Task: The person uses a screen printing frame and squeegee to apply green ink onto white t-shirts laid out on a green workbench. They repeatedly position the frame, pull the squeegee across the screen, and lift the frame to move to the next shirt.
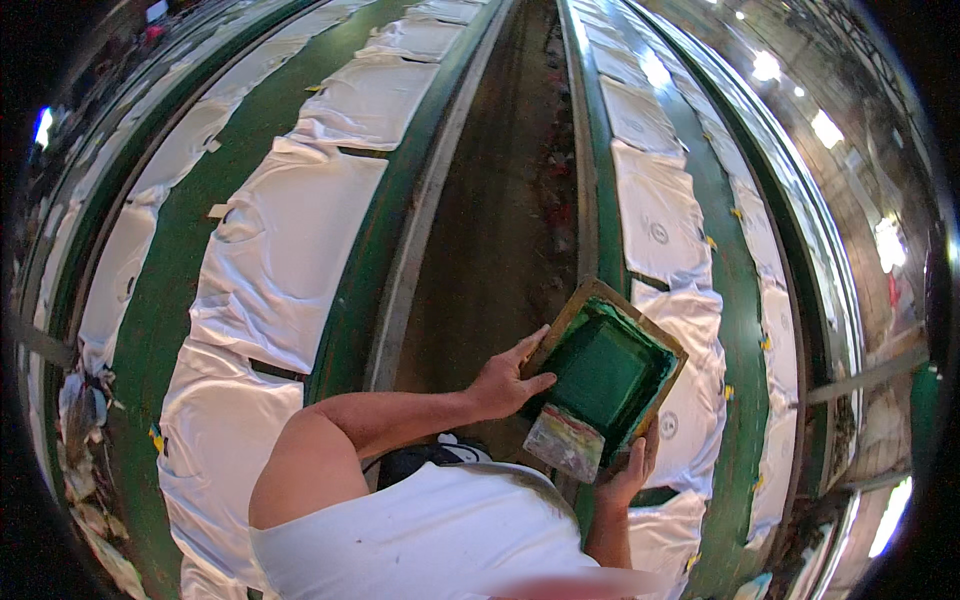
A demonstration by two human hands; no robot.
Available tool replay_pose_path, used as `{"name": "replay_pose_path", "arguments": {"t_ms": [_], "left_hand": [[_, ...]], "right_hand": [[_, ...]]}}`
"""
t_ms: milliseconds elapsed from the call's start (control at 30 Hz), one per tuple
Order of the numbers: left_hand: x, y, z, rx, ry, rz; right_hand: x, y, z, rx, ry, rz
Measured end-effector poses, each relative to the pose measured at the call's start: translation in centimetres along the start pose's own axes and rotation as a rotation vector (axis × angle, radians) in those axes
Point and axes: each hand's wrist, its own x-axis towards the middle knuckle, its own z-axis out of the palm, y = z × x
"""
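Wood-framed screen (605, 365), both hands on it, slants at the aisle's (490, 200) right side, long axis lower left to upper right: leftmost, wrinkled white shirts (290, 240); now the left hand (503, 386), fingers and thumb pinching the near-left rim; mottled flat block (563, 444); glossy green mesh; the right hand (635, 470) clasping the lower-right edge; round-printed shirts (655, 215).
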Motion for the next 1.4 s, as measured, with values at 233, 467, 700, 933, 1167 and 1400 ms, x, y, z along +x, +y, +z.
{"name": "replay_pose_path", "arguments": {"t_ms": [233, 467, 700, 933, 1167, 1400], "left_hand": [[3.0, -2.7, -6.5, -0.009, 0.237, 0.057], [4.7, -3.3, -10.3, 0.085, 0.444, -0.009], [5.9, -4.4, -11.4, -0.005, 0.537, -0.057], [6.6, -6.3, -10.7, 0.259, 0.626, 0.079], [7.1, -6.2, -11.3, 0.195, 0.709, -0.010], [8.1, -5.8, -13.3, 0.125, 0.912, -0.118]], "right_hand": [[9.7, 5.1, 3.5, 0.250, -0.216, 0.067], [16.9, 12.6, 3.2, -1.179, -0.438, -0.535], [17.5, 15.1, 5.1, -1.480, -0.592, -0.659], [16.7, 12.8, 6.6, -1.409, -0.623, -0.633], [17.8, 12.6, 6.0, -1.406, -0.604, -0.676], [25.8, 15.8, 5.4, -1.095, -0.660, -0.780]]}}
